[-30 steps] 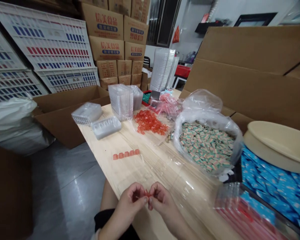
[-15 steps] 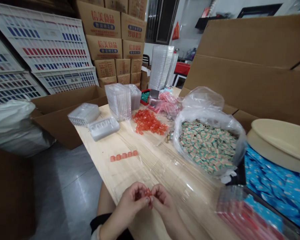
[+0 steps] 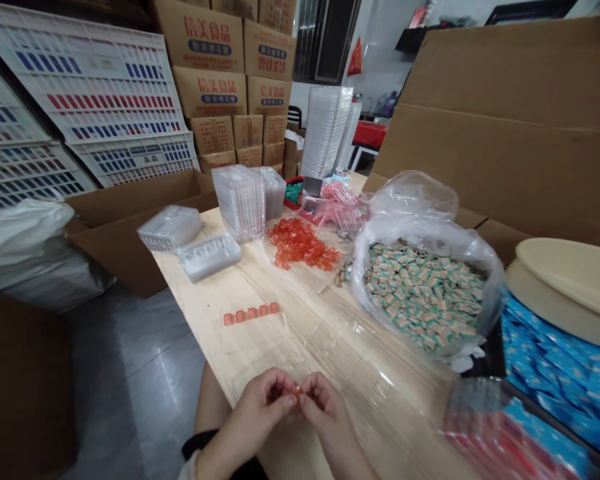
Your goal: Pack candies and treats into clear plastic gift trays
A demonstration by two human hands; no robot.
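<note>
Over the near edge of the table, my left hand [image 3: 266, 403] and my right hand [image 3: 327, 407] meet fingertip to fingertip. Both are closed in a pinch on one small translucent red piece [image 3: 297, 392], mostly hidden by the fingers. Beyond them, a short row of similar red pieces [image 3: 252, 313] lies on a transparent plastic strip on the wooden table [image 3: 195, 293]. Farther back, a loose pile of shiny red pieces [image 3: 304, 245] is heaped on clear film.
Clear plastic trays [image 3: 210, 257] stand at the table's left edge, with a taller stack [image 3: 239, 203] behind. To the right are a bag of small green-and-beige packets [image 3: 425, 293], a cream basin [image 3: 570, 287] and blue packaging [image 3: 555, 373]. Cardboard boxes [image 3: 210, 93] rise behind.
The view has shifted slightly, so the table's contents appear a little farther right. My fingers have closed more over the red piece, and less of it shows.
</note>
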